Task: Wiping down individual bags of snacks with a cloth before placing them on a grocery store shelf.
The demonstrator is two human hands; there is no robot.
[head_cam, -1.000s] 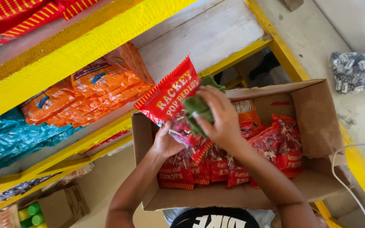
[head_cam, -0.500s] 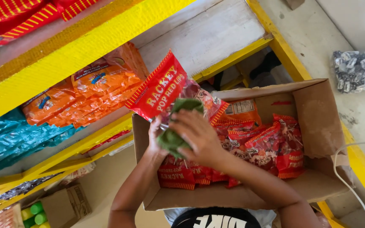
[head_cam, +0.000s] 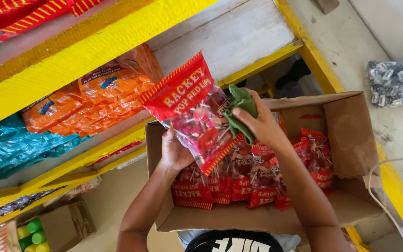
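Observation:
My left hand (head_cam: pixel 176 151) holds a red and clear bag of lollipops (head_cam: pixel 190 109) from below, tilted up over an open cardboard box (head_cam: pixel 350 140). My right hand (head_cam: pixel 262 123) grips a crumpled green cloth (head_cam: pixel 239 109) and presses it against the right side of that bag. Inside the box lie several more red lollipop bags (head_cam: pixel 257 175), packed side by side beneath both hands.
Yellow-edged wooden shelves (head_cam: pixel 239 37) rise behind the box. Orange snack packets (head_cam: pixel 94 100) and teal packets (head_cam: pixel 15 147) fill the shelf to the left. A bag of dark wrapped sweets (head_cam: pixel 395 81) lies at right, a white cable (head_cam: pixel 383 186) trails by the box, and a small carton (head_cam: pixel 68 224) sits lower left.
The lollipop bag has been raised and turned more upright. My right hand slid the green cloth across its face, first left and down, then back to its upper right side.

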